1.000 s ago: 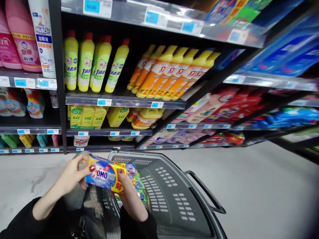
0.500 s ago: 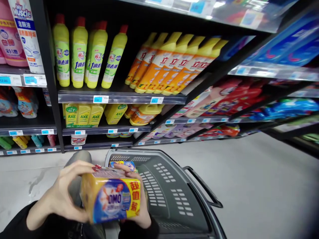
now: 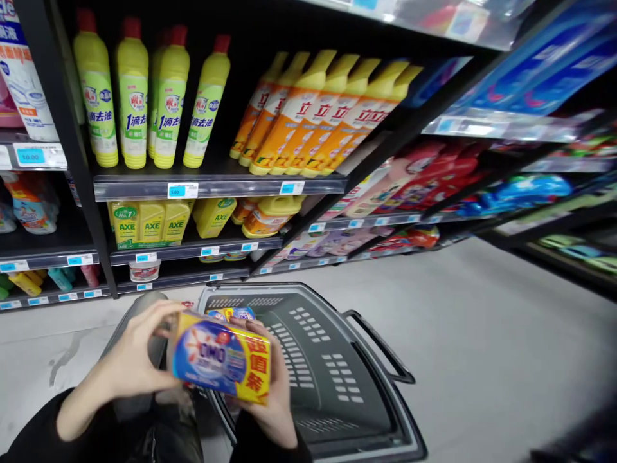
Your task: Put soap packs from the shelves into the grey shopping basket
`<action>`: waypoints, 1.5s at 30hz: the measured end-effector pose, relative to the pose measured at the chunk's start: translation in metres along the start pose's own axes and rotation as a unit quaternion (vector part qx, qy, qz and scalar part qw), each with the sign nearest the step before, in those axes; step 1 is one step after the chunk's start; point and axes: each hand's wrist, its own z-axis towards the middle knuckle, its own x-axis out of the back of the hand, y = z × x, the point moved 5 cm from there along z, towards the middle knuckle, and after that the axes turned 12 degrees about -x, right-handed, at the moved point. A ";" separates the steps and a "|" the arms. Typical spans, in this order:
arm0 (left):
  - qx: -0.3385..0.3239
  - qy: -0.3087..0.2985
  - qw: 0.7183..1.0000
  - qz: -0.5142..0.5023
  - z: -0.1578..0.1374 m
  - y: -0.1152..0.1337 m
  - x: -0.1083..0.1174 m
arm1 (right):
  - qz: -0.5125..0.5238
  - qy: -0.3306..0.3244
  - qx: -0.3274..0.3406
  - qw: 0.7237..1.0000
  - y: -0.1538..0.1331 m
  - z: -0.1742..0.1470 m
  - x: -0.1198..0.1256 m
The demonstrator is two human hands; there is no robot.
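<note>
Both hands grip the OMO pack: the left hand [image 3: 130, 354] clasps one end of the OMO pack [image 3: 216, 357], the right hand [image 3: 272, 379] the other. Half a second ago its top face showed as well; now it has tipped so that mainly the printed front shows, "OMO" on blue, "超值装" in red on a yellow band. It overlaps the left edge of the grey basket [image 3: 371, 405] in view; inside the basket, another OMO pack [image 3: 241, 313] shows behind the hands. Beyond, on the shelves [image 3: 222, 186], AXE bottles [image 3: 151, 224] bear "No.1". Above them, red-capped bottles [image 3: 168, 96] read "1滴去油", beside orange bottles [image 3: 313, 116] marked "立". Price tags [image 3: 182, 190] include 5.00 and 10.00.
</note>
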 end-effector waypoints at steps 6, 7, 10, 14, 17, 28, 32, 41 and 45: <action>0.054 0.054 0.939 -0.334 -0.013 -0.088 -0.026 | -0.203 0.042 0.077 0.975 -0.057 -0.010 -0.022; 0.058 0.057 0.934 -0.347 -0.015 -0.095 -0.032 | -0.226 0.047 0.090 0.969 -0.062 -0.012 -0.028; 0.064 0.067 0.937 -0.336 -0.018 -0.100 -0.039 | -0.248 0.032 0.094 0.964 -0.065 -0.017 -0.038; -0.003 0.091 0.959 -0.270 -0.012 -0.074 -0.015 | -0.173 -0.018 0.047 0.984 -0.050 -0.022 -0.025; -0.163 0.023 0.978 -0.128 -0.003 -0.034 0.003 | -0.095 -0.029 -0.004 0.995 -0.033 -0.025 -0.006; -0.044 -0.151 0.985 -0.069 0.009 -0.022 -0.028 | 0.182 0.017 -0.213 0.960 0.016 -0.034 0.008; 0.170 -0.156 0.964 -0.132 -0.004 -0.050 -0.054 | 0.274 0.008 -0.371 0.887 0.064 -0.060 -0.002; 0.317 -0.205 0.901 -0.215 -0.060 -0.097 -0.112 | -0.264 -0.162 -0.313 0.898 0.084 -0.092 0.010; 0.303 -0.223 0.907 -0.188 -0.055 -0.098 -0.141 | -0.399 -0.223 -0.307 0.835 0.076 -0.061 0.026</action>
